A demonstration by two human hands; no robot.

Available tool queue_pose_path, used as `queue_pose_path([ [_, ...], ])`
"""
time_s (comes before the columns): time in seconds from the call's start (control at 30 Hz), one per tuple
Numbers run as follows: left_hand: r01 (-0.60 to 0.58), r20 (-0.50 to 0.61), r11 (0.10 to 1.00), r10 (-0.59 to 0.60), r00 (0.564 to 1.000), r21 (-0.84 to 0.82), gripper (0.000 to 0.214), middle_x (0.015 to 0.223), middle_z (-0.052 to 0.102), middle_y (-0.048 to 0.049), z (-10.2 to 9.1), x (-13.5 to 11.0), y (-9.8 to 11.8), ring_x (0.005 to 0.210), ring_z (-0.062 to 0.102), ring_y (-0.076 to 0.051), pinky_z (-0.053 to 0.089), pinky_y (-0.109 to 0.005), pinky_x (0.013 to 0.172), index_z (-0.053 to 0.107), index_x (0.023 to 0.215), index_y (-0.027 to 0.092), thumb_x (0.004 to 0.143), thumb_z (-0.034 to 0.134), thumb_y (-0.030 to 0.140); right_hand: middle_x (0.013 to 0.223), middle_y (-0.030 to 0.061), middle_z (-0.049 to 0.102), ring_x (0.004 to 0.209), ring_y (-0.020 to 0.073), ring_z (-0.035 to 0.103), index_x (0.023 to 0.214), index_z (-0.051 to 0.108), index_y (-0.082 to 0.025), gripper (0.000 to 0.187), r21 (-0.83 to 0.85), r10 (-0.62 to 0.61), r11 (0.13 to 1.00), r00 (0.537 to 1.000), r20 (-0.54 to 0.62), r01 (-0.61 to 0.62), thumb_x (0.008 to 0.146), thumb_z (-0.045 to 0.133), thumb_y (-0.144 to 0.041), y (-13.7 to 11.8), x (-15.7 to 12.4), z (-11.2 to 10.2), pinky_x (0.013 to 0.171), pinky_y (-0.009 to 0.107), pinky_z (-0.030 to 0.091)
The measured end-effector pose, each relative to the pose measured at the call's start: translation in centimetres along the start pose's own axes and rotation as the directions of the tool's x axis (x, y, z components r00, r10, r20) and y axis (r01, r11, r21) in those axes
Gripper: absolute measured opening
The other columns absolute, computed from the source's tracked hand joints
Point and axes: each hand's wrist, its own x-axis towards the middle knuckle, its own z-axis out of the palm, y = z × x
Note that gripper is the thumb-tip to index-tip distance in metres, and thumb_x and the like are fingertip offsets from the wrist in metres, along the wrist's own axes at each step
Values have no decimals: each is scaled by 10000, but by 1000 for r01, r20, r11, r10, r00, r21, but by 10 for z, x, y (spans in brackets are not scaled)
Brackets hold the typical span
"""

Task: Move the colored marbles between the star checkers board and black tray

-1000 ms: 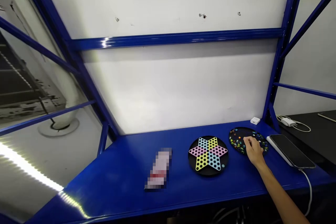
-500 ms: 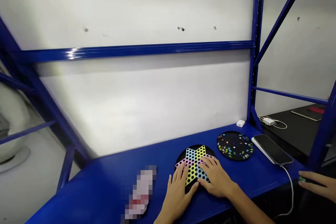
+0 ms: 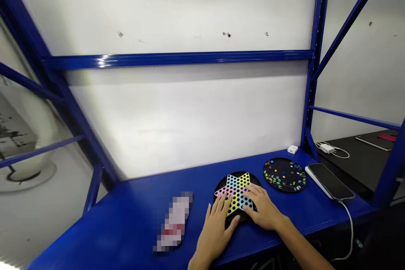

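Note:
A star-shaped Chinese checkers board (image 3: 234,183), coloured yellow, blue and pink with rows of holes, sits in a round black base (image 3: 242,216). My left hand (image 3: 215,228) rests flat on its near left part, fingers stretched out. On the right part lies my right hand (image 3: 263,207), also flat with the fingers spread. Neither hand grips anything, and together they cover some of the star's points. To the right is a second round black tray (image 3: 286,174) with many coloured marbles scattered around it.
A phone (image 3: 330,181) lies on a white block, with a white cable (image 3: 350,228) hanging over the table edge. A small white box (image 3: 292,149) stands near the blue post (image 3: 311,93). A blurred-out pinkish item (image 3: 174,224) lies to the left.
The view has shifted slightly, moving everything a little to the right. Another person's hand holding something small at the right edge has gone from view. My hands stay on the board.

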Motion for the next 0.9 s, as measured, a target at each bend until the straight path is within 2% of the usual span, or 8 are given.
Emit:
queue_pose_path([
  [0.1,-32,-99,999,32,995,-3,560,1593,352,-51,5,0,-4,1473,310,-271,206,-576,1209,397,1495,307,965,421,485,1374,105,578,1323,293,457,1227,642,-224,367,19,18,1000,955,-296,-13,927,481,-359,-14,-9,-23,1144,508,322],
  [0.17,-40,-116,999,38,993,-16,561,1573,388,-61,11,4,-9,1453,349,-293,230,-600,1194,437,1471,299,948,447,502,1306,91,616,1242,266,519,1170,646,-243,320,72,0,997,923,-385,30,926,460,-332,-29,-8,-26,1105,464,383],
  [0.3,-105,-123,994,103,987,-7,520,1530,460,-40,22,5,-21,1400,438,-286,317,-583,1167,470,1447,326,950,457,479,1324,96,598,1242,263,512,1147,641,-208,317,29,-175,981,947,-269,190,857,578,-320,-48,5,-3,1092,431,397],
  [0.4,-118,-153,992,122,981,39,532,1528,462,-26,25,1,-26,1392,451,-281,356,-579,1149,450,1456,360,944,468,503,1330,83,592,1247,255,504,1116,646,-222,284,32,-150,986,957,-250,164,848,612,-307,-43,6,11,1097,415,386],
  [0.57,-86,-206,994,97,974,61,542,1521,472,-12,26,-3,-23,1394,450,-281,362,-565,1153,452,1454,372,932,484,516,1269,101,615,1221,267,520,1070,659,-210,227,-48,100,992,950,-296,-120,900,528,-284,7,-1,-16,1035,425,411],
  [0.7,-72,-178,997,78,981,42,540,1531,458,-12,22,-4,-17,1402,439,-273,354,-540,1166,449,1458,366,939,477,512,1231,112,627,1146,284,550,1122,652,-194,285,-260,355,875,907,-228,-408,920,459,-252,71,-4,-56,939,418,428],
  [0.8,-63,-144,997,67,987,34,525,1530,460,-17,17,-5,-14,1406,434,-268,342,-542,1172,469,1445,355,947,464,518,1251,123,618,1160,278,550,1202,632,-176,356,-379,451,800,883,-130,-465,893,458,-169,111,-10,-76,928,375,417],
  [0.9,-57,-123,998,61,991,33,530,1529,460,-25,13,-5,-11,1402,439,-273,355,-547,1163,475,1443,349,946,457,533,1258,113,622,1176,267,553,1196,646,-193,354,-388,458,808,887,-59,-443,869,509,-176,131,-16,-86,948,345,406],
])
